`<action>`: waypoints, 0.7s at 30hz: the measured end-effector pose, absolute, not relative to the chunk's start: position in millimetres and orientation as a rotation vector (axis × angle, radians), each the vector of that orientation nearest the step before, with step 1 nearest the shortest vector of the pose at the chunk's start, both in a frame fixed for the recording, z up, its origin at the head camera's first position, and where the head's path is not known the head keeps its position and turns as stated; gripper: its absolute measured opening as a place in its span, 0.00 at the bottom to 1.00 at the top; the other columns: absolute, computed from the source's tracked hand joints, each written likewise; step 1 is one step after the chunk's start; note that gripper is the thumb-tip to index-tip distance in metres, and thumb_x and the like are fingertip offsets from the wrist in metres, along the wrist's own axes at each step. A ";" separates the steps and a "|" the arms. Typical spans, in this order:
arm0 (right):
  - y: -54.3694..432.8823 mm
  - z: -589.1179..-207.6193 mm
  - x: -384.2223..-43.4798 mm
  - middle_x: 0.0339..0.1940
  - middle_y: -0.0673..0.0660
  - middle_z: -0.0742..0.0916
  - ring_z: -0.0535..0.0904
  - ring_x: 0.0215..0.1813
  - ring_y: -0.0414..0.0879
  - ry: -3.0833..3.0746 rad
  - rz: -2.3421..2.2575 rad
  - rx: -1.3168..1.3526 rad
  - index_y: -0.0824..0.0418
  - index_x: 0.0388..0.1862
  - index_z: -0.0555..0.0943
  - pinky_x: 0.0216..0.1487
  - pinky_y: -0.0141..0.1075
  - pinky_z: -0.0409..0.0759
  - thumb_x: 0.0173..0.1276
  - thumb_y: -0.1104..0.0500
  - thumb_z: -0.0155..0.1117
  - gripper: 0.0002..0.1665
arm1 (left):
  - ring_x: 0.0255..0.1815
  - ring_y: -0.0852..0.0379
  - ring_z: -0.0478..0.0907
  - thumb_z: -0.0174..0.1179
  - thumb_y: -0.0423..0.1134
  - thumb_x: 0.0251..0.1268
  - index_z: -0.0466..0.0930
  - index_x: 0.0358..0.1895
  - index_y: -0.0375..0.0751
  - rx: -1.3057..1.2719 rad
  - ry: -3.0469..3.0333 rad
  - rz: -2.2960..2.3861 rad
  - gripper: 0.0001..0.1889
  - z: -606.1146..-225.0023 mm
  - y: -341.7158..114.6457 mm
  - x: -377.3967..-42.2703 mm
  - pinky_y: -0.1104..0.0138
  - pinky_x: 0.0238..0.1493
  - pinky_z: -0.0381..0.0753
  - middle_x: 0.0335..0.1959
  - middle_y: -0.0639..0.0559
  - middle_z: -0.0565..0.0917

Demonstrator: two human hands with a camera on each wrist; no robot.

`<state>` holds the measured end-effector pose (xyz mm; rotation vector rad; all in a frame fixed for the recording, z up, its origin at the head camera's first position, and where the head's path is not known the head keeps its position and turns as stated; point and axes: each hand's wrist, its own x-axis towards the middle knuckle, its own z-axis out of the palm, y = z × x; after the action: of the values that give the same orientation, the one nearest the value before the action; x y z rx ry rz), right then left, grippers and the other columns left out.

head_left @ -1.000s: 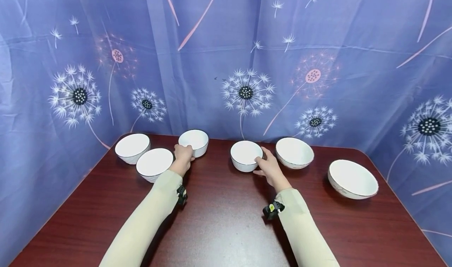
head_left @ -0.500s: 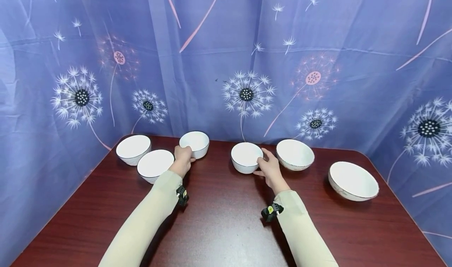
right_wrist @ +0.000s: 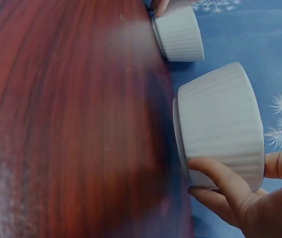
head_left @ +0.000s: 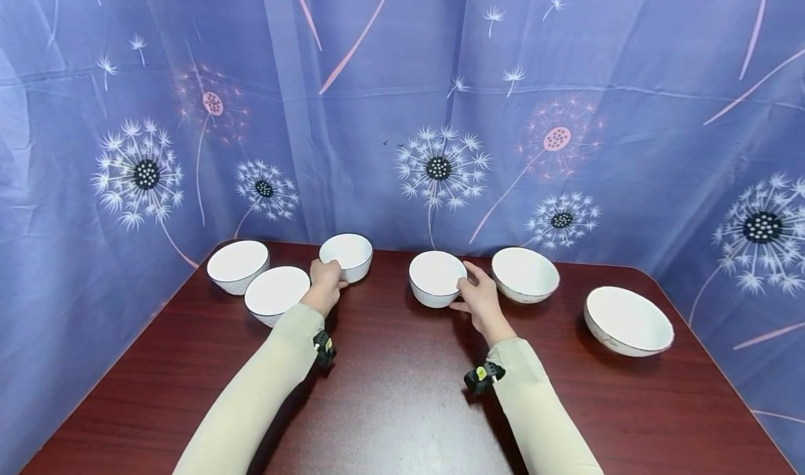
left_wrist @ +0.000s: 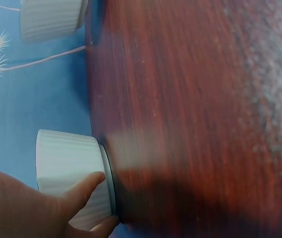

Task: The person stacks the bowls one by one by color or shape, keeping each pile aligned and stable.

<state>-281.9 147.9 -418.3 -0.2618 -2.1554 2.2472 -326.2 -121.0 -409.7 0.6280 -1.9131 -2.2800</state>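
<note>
Near the back edge of the table, my left hand (head_left: 324, 280) grips the near side of a small white bowl (head_left: 351, 253) with ribbed walls. In the left wrist view, the thumb and a finger lie along that bowl's side (left_wrist: 66, 157), down by its base. My right hand (head_left: 481, 297) holds a matching ribbed bowl (head_left: 435, 279) by its right side. The right wrist view has this bowl (right_wrist: 220, 119) upright, fingers near its foot and another digit behind the rim; whether its foot touches the table cannot be told. Both bowls' insides look plain white.
Two white bowls with textured walls, one farther back (head_left: 237, 265) and one nearer (head_left: 275, 295), stand left of my left hand. Right of my right hand stand two wider patterned bowls (head_left: 525, 276) (head_left: 629, 321). A blue dandelion curtain (head_left: 377, 147) hangs behind the dark-red table (head_left: 390, 391).
The bowl in my right hand has shifted very slightly to the left and away from me, the hand moving with it. My left hand and its bowl stay in place.
</note>
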 end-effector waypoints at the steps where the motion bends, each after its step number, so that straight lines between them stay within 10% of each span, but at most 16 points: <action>1: 147.5 -416.9 -281.5 0.66 0.71 0.70 0.77 0.48 0.55 -2.155 2.248 -0.258 0.66 0.73 0.59 0.45 0.53 0.84 0.61 0.73 0.42 0.37 | 0.51 0.37 0.71 0.36 0.20 0.55 0.48 0.70 0.22 0.628 -1.908 -2.285 0.34 -409.8 -121.3 -326.3 0.62 0.36 0.86 0.64 0.27 0.61; 13: 138.6 -400.8 -271.8 0.56 0.69 0.75 0.79 0.40 0.50 -2.191 2.274 -0.186 0.64 0.73 0.62 0.37 0.42 0.87 0.62 0.72 0.44 0.37 | 0.53 0.38 0.70 0.35 0.22 0.60 0.47 0.71 0.23 0.620 -1.898 -2.309 0.32 -410.9 -121.6 -326.3 0.55 0.47 0.84 0.64 0.27 0.61; 21: 132.1 -394.3 -262.3 0.52 0.67 0.76 0.79 0.39 0.48 -2.212 2.267 -0.123 0.63 0.72 0.64 0.37 0.44 0.86 0.63 0.71 0.45 0.35 | 0.46 0.41 0.71 0.36 0.23 0.62 0.49 0.70 0.22 0.604 -1.927 -2.300 0.30 -410.4 -123.1 -324.2 0.62 0.38 0.85 0.62 0.28 0.63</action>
<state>-262.3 132.1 -394.3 -0.1235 -2.2116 2.2674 -324.2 -123.1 -410.4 0.6043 -1.9268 -2.3002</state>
